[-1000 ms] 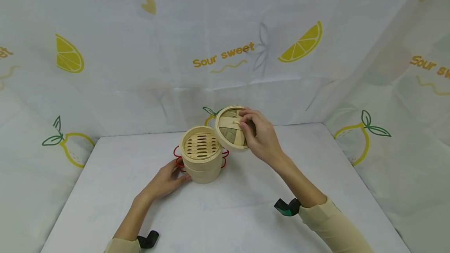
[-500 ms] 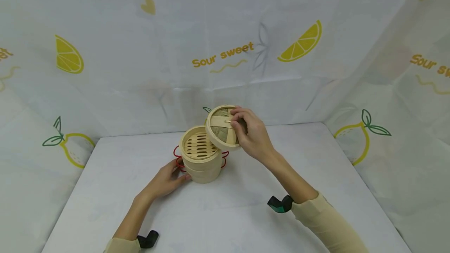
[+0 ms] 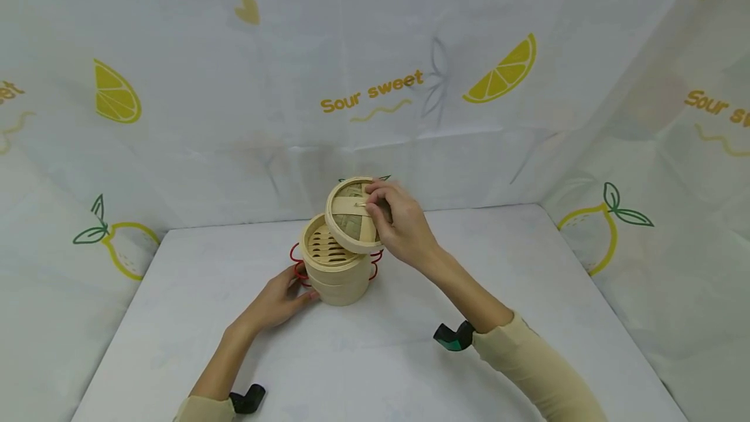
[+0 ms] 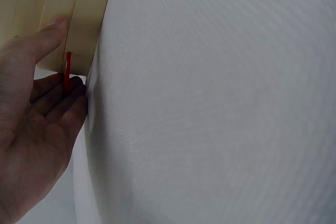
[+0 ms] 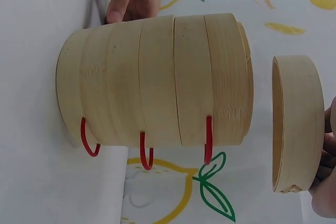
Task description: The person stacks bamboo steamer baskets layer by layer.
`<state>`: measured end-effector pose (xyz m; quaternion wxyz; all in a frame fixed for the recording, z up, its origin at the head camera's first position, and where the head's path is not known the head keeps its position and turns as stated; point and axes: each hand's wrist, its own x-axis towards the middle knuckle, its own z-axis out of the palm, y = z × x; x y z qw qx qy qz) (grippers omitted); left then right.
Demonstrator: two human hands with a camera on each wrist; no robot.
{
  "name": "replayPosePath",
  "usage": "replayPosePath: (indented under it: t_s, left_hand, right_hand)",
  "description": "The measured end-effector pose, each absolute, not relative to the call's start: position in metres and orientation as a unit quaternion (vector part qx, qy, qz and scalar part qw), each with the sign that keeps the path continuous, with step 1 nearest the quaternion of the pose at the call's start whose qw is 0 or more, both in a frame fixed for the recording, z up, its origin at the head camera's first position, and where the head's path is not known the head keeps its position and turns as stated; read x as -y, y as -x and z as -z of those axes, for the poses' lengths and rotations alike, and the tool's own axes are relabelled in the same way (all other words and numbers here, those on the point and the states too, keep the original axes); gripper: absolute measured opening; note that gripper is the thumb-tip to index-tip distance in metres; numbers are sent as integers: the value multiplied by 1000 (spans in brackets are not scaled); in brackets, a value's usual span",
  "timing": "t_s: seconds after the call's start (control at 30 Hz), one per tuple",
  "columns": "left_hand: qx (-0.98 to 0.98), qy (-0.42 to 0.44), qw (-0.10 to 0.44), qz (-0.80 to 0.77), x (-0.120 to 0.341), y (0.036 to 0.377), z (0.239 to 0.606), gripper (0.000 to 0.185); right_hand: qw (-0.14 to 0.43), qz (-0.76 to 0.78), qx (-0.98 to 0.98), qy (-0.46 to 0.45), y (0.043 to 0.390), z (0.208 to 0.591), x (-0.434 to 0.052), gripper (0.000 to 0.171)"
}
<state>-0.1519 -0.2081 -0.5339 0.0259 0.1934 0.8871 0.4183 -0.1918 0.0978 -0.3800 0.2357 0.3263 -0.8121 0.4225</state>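
Note:
A round bamboo steamer (image 3: 336, 285) of stacked tiers, with red loops on its sides, stands on the white table. Its slatted top tier (image 3: 321, 246) shows, partly covered by the lid. My left hand (image 3: 275, 301) rests against the steamer's lower left side; in the left wrist view the thumb touches the wall and loosely bent fingers lie by a red loop (image 4: 67, 72). My right hand (image 3: 401, 220) pinches the small handle of the woven bamboo lid (image 3: 346, 226), tilted above the top tier's right part. A gap separates lid (image 5: 299, 124) and steamer (image 5: 157, 82) in the right wrist view.
The white table (image 3: 363, 370) spreads around the steamer. Behind it hangs a pale cloth (image 3: 234, 122) printed with lemons and lettering; more cloth encloses both sides. Black wrist mounts (image 3: 249, 398) sit on the forearms.
My right hand has carried the lid leftward, from beside the steamer's right rim to over much of its top. The left hand and the steamer have stayed in place.

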Motion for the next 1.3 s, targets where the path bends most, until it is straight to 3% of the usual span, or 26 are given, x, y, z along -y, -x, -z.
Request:
replayPosePath:
  t_s: [1.3]
  left_hand:
    - [-887,-192,25,-419,207,150,534,68]
  right_hand:
    - [220,-392,824,-344,184,390,-56,10]
